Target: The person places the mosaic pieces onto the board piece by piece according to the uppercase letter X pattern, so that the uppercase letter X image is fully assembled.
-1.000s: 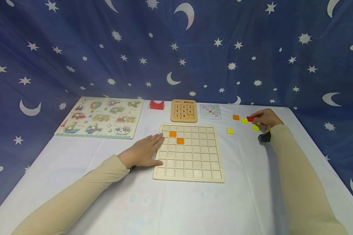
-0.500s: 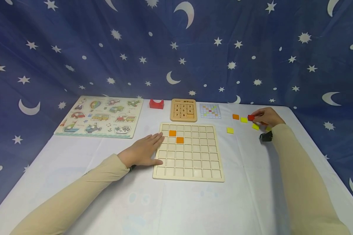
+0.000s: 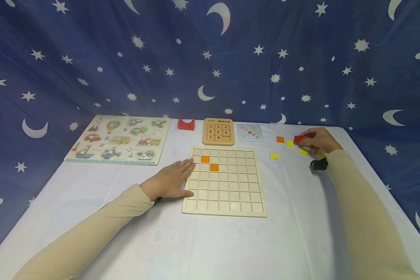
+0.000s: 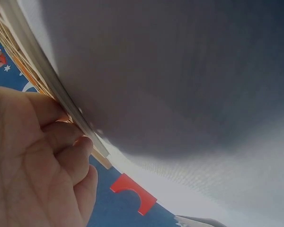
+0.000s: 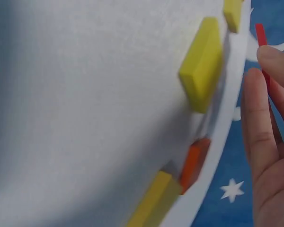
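Note:
A light wooden grid board (image 3: 233,186) lies mid-table, with an orange tile (image 3: 214,167) and another orange tile (image 3: 205,159) in its upper left cells. My left hand (image 3: 169,179) rests on the board's left edge, fingers spread and straight. At the right, my right hand (image 3: 318,139) pinches a red square tile (image 3: 298,139) between thumb and fingers; the right wrist view shows this red tile (image 5: 261,34) edge-on, raised off the cloth. Under and around that hand lie a yellow tile (image 3: 303,151), a second yellow tile (image 3: 320,154) and a partly hidden orange tile (image 5: 195,165).
Left of that hand are an orange tile (image 3: 280,139) and two yellow tiles (image 3: 289,143). Behind the board stand a number slide puzzle (image 3: 218,132), a printed pattern card (image 3: 250,133) and a red notched block (image 3: 186,124). A vehicle picture puzzle (image 3: 117,140) lies at the back left.
My right hand has lifted the red tile a little off the cloth and shifted slightly right, baring more of the yellow tile near its wrist. My left hand stays on the board.

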Demonstrator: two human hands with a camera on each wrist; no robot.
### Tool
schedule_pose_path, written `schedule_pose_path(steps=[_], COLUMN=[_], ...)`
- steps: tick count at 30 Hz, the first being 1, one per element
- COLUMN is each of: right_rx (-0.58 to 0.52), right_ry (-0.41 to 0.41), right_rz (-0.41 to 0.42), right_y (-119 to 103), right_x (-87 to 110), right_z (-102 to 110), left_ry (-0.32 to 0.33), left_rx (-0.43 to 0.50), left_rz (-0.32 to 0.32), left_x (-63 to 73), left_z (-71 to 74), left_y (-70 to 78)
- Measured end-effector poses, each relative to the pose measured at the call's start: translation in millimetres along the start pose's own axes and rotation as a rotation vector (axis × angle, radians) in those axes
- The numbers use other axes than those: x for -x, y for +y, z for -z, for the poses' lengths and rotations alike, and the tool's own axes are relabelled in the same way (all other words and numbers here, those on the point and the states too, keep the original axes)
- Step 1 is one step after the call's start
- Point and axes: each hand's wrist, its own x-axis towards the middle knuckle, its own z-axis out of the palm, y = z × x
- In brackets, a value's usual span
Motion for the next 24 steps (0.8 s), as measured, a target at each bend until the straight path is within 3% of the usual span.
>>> schedule_pose_path(steps=[5, 12, 18, 24], right_rx=[0.025, -0.003, -0.047, -0.121], right_ry=[0.008, -0.008, -0.084, -0.198], right_rz=[0.101, 0.255, 0.38, 0.456], right_y=[-14, -52, -82, -103], right_x=[16.2, 50.4, 80.0, 95.0], right_z=[0, -11, -33, -67], left_ry=[-0.001, 0.014, 0.012, 0.016], left_rx=[-0.004, 0.006, 0.002, 0.005], left_rz=[-0.001, -0.006, -0.004, -0.01], left_x=[0.5, 0.5, 0.2, 0.6], left_z=[-0.3, -2.9, -2.1, -0.1], left_y=[-0.5, -0.7, -0.4, 0.3])
